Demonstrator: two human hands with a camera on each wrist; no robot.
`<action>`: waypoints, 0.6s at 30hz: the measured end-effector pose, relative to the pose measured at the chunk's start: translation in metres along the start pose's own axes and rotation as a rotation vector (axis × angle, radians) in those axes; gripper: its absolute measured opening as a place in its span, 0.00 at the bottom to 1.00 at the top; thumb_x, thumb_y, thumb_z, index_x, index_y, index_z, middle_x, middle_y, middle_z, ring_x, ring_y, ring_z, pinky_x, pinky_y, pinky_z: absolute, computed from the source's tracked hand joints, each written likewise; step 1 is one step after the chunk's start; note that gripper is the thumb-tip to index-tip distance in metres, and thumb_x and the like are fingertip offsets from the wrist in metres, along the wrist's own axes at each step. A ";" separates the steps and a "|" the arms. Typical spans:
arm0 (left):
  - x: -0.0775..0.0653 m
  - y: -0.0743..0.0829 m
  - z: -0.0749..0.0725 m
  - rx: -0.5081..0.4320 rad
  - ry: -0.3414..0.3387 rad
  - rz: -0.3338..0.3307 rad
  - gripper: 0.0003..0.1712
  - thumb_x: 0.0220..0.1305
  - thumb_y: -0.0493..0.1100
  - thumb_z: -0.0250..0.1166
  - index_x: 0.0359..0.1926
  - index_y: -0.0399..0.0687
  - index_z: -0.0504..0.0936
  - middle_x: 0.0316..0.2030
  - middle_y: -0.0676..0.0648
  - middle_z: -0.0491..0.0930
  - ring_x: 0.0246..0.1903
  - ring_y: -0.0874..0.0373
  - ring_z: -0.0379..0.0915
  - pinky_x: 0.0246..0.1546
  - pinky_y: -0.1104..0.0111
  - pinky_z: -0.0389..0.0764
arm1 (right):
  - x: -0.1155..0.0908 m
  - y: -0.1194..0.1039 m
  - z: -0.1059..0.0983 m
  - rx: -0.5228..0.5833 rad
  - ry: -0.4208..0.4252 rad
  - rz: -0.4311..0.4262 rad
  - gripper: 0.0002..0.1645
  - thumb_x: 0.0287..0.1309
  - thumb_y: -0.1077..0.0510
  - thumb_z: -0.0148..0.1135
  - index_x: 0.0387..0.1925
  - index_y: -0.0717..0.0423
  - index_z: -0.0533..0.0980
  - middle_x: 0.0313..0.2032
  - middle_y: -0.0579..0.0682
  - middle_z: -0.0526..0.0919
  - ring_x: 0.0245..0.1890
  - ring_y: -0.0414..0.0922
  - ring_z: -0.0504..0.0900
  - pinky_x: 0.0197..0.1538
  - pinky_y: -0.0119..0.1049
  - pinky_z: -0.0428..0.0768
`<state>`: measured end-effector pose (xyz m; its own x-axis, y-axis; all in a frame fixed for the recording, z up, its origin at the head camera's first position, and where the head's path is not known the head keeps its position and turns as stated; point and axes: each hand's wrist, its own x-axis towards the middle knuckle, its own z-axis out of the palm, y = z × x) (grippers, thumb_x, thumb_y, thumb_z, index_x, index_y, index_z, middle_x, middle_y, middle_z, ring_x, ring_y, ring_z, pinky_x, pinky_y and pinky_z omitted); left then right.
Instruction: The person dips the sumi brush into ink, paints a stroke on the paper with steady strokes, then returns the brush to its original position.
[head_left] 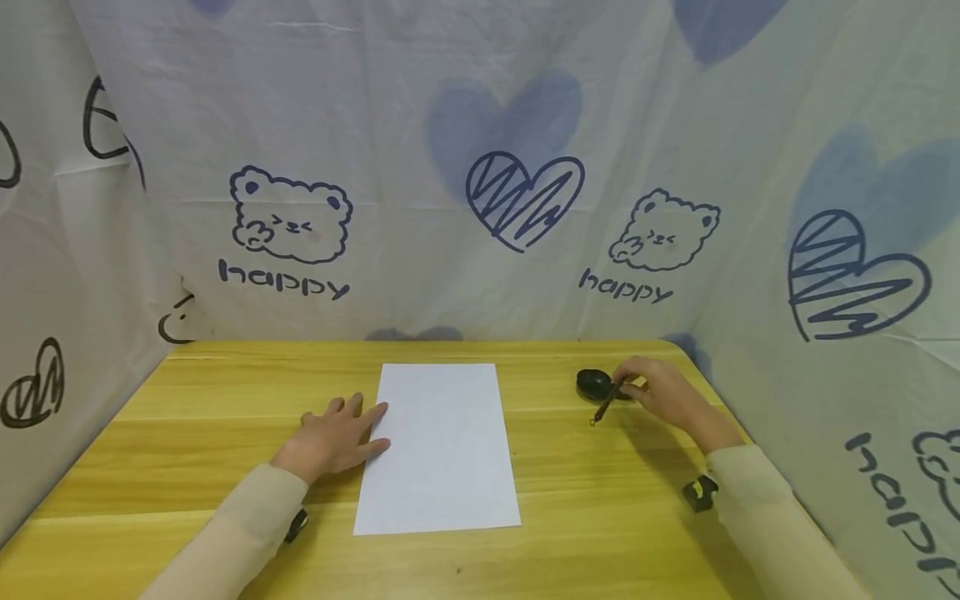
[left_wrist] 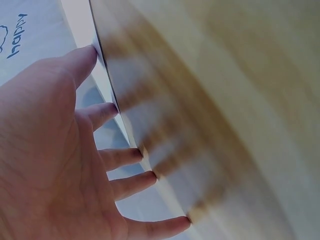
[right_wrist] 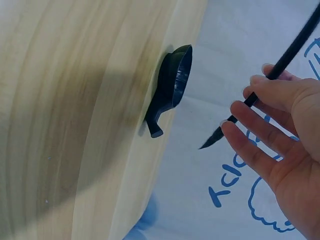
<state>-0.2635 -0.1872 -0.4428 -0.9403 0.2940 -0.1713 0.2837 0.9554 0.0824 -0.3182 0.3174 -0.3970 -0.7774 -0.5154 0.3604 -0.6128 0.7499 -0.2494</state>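
Note:
My left hand (head_left: 333, 437) lies with its fingers spread at the left side of a white sheet of paper (head_left: 442, 450), thumb and index fingertip on the sheet. In the left wrist view its fingertips (left_wrist: 176, 224) press down on the surface. My right hand (head_left: 663, 393) pinches a dark writing brush (right_wrist: 295, 48) by its shaft, with the pointed black bristles slanting down past the fingers. At the brush's other end in the head view hangs a small loop. Beside that hand stands a black spoon-shaped dish (head_left: 594, 384) with a short handle; the brush is apart from it in the right wrist view.
The yellow wood-grain table (head_left: 570, 517) carries the paper and the dish. White cloth (head_left: 405, 275) printed with hearts and bears hangs behind the table and along both sides, close to the right arm. Small black devices (head_left: 701, 493) are worn at the wrists.

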 end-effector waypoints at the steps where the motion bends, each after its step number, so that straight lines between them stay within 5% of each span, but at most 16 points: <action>1: 0.000 0.000 0.000 0.003 0.001 0.001 0.42 0.74 0.69 0.53 0.79 0.53 0.63 0.76 0.29 0.59 0.72 0.25 0.59 0.57 0.22 0.67 | 0.000 0.000 0.000 -0.004 0.006 0.006 0.10 0.57 0.73 0.70 0.40 0.60 0.84 0.38 0.55 0.90 0.39 0.54 0.89 0.37 0.40 0.88; 18: -0.001 0.001 0.000 0.003 0.003 0.035 0.41 0.76 0.66 0.52 0.79 0.49 0.62 0.77 0.30 0.58 0.71 0.21 0.58 0.57 0.21 0.66 | 0.011 -0.006 -0.006 0.039 0.140 0.072 0.09 0.66 0.67 0.66 0.46 0.60 0.84 0.43 0.59 0.91 0.40 0.55 0.89 0.37 0.44 0.88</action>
<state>-0.2625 -0.1863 -0.4424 -0.9304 0.3272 -0.1654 0.3170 0.9446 0.0853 -0.3221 0.3094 -0.3861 -0.7940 -0.3955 0.4616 -0.5630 0.7650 -0.3129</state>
